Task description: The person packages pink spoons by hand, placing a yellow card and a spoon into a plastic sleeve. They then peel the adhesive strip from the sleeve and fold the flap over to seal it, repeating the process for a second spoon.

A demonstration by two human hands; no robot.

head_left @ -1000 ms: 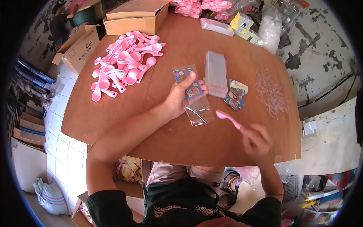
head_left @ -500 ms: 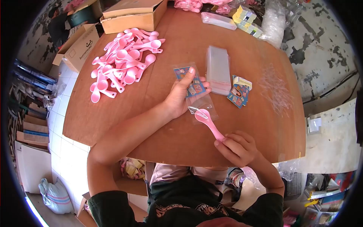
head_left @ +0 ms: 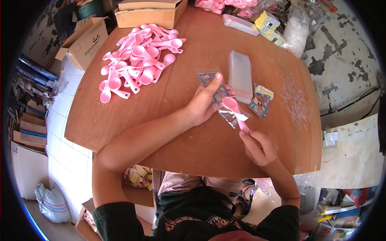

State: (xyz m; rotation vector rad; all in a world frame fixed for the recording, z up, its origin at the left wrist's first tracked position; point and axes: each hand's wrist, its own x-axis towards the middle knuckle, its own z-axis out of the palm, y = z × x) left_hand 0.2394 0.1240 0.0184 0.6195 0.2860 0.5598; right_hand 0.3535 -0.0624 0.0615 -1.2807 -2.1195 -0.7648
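Note:
Between the thumb and fingers of my left hand (head_left: 205, 101) is a clear plastic bag (head_left: 231, 118) with a blue printed card (head_left: 219, 94) in it. The bag's open end points toward me. A pink measuring spoon (head_left: 230, 105) lies with its bowl inside the bag, close to the card. My right hand (head_left: 260, 148) pinches the end of the spoon's handle, which sticks out of the bag. Just beyond my left fingers is a stack of clear bags (head_left: 240, 74). Several more blue cards (head_left: 260, 103) lie to the right of it.
A heap of pink spoons (head_left: 138, 56) covers the table's left side. Thin clear strands (head_left: 295, 100) lie at the right. A cardboard box (head_left: 148, 16), a pack of bags (head_left: 240, 25) and yellow boxes (head_left: 268, 26) stand along the far edge. A person (head_left: 66, 20) is at far left.
My right hand has pushed the pink spoon forward, deeper into the bag and up toward the card. The left hand keeps its hold on the bag and card. The whole view has shifted slightly.

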